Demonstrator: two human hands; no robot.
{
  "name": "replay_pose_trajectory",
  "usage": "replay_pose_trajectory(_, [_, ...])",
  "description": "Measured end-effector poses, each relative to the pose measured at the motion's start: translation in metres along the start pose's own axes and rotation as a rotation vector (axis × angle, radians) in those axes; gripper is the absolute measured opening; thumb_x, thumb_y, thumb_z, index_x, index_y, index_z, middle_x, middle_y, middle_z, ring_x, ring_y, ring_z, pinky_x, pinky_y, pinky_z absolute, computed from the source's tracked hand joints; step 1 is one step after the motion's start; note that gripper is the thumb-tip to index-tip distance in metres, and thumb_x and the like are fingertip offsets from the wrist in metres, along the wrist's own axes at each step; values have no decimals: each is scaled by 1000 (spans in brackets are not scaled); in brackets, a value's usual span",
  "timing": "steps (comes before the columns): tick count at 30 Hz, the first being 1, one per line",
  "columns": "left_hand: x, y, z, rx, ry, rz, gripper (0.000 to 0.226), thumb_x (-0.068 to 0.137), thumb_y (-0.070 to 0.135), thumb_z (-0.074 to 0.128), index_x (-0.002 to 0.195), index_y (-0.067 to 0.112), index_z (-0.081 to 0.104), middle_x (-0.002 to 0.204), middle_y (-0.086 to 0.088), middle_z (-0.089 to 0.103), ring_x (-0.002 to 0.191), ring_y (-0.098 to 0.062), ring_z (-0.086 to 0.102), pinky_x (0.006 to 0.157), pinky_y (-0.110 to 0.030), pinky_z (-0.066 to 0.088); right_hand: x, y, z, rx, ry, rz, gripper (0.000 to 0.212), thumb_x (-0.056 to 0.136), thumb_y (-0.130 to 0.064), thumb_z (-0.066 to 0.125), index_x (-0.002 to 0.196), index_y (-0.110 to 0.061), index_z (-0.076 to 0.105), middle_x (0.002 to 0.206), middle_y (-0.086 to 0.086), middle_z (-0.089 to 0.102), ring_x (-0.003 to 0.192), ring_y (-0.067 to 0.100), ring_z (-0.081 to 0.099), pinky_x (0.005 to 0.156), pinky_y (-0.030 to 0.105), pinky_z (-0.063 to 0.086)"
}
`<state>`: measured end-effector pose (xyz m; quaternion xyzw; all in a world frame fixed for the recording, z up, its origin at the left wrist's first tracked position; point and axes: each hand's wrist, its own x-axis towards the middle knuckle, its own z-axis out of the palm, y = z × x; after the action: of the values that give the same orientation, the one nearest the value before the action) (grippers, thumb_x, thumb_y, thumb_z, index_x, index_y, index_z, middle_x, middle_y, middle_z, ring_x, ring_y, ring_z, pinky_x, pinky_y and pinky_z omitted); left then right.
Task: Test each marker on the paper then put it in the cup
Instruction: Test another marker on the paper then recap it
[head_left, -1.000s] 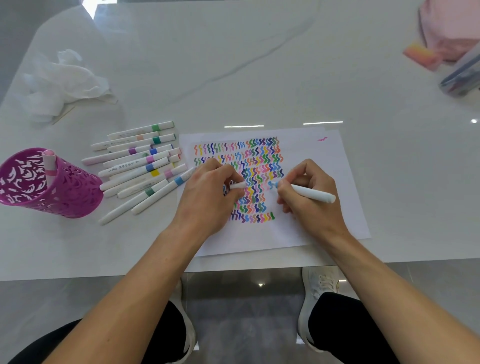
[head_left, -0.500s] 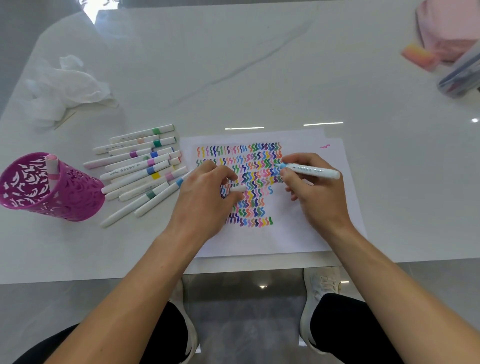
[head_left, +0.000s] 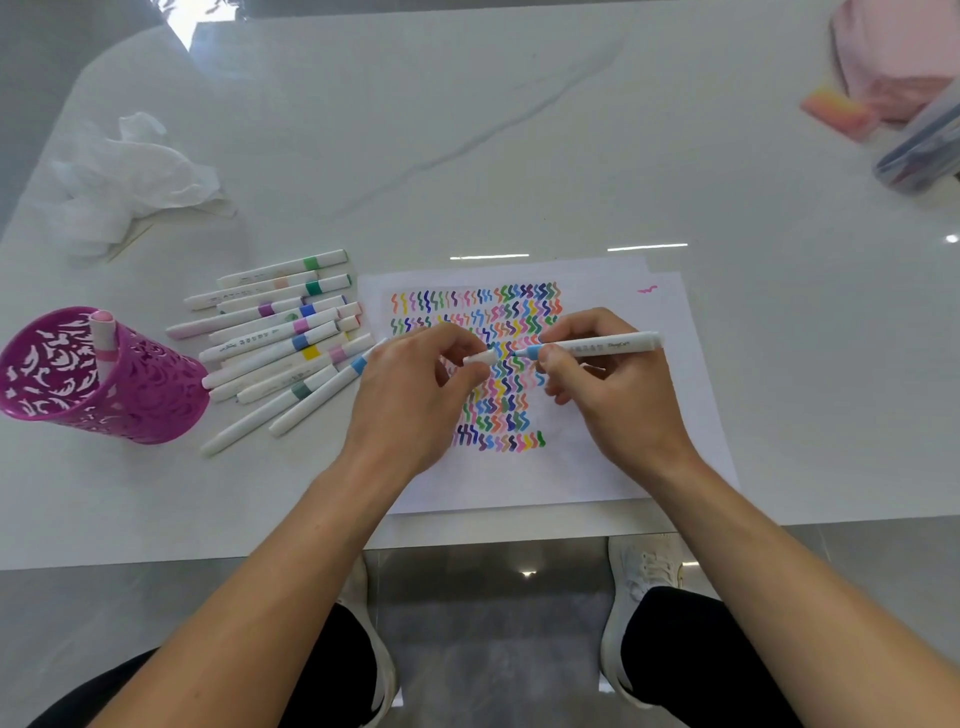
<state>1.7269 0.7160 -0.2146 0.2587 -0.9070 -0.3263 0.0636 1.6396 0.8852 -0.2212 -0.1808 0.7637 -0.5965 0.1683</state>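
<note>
Head view: on a white marble counter (head_left: 519, 156), the right hand (head_left: 613, 410) grips an uncapped white marker with a light blue tip (head_left: 608, 344) over a white sheet of paper (head_left: 660, 426) crowded with coloured squiggles. The left hand (head_left: 415, 400) pinches its white cap (head_left: 480, 357) in curled fingers (head_left: 457, 338). A magenta cut-out plastic cup (head_left: 150, 400) at the left holds only one pink marker (head_left: 101, 332), and about a dozen capped white markers (head_left: 270, 338) lie beside it, so most of the task looks undone.
</note>
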Motion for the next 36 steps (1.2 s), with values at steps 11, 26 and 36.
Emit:
replay_pose_trajectory(11, [-1, 6, 1, -34, -80, -61, 11, 90, 37, 72, 101, 35, 72, 81, 23, 60, 71, 3, 58, 57, -12, 38, 0, -5, 3, 66, -36, 14, 4, 98, -12, 70, 97, -16, 70, 83, 6, 74, 68, 14, 71, 60, 20, 56])
replay_pose_trajectory(26, [-3, 12, -1, -122, -182, -30, 15, 98, 30, 65, 113, 32, 66, 93, 17, 66, 79, 1, 64, 69, -14, 51, 2, -4, 6, 76, -93, 45, 7, 96, -22, 75, 96, -29, 77, 79, -10, 77, 70, 14, 74, 62, 20, 58])
replay_pose_trajectory(36, [-6, 16, -6, -110, -230, 25, 12, 100, 39, 57, 93, 32, 65, 73, 12, 66, 69, -10, 64, 61, -17, 49, 3, -9, 8, 238, -5, 145, 32, 105, -34, 57, 97, -12, 79, 78, 6, 77, 69, 23, 72, 67, 29, 60])
